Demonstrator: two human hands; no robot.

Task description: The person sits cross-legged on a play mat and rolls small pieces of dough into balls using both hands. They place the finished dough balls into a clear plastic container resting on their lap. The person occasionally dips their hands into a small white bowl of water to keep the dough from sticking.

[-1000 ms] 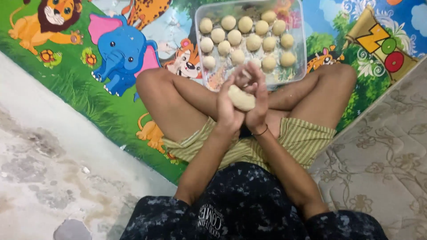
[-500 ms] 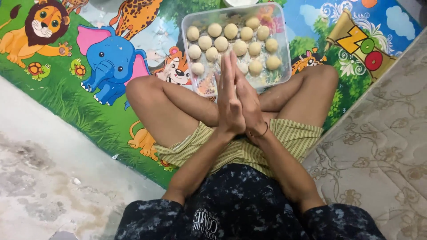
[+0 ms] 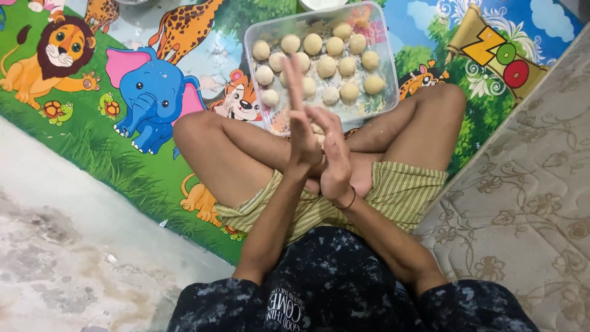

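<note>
The animal-print play mat (image 3: pixel 141 123) covers the floor under my crossed legs. A quilted mattress (image 3: pixel 528 203) lies beside the mat's edge nearest my right knee, and bare stained floor (image 3: pixel 67 258) borders the opposite edge. The clear plastic container (image 3: pixel 261 117), on the mat just beyond my shins, holds rows of pale dough balls (image 3: pixel 326 66). My left hand (image 3: pixel 302 132) and right hand (image 3: pixel 335 160) meet palm to palm in front of the container, fingers straight, pressing a dough piece (image 3: pixel 317 130) (only a sliver shows between the palms). A thin band (image 3: pixel 350 200) circles my right wrist.
</note>
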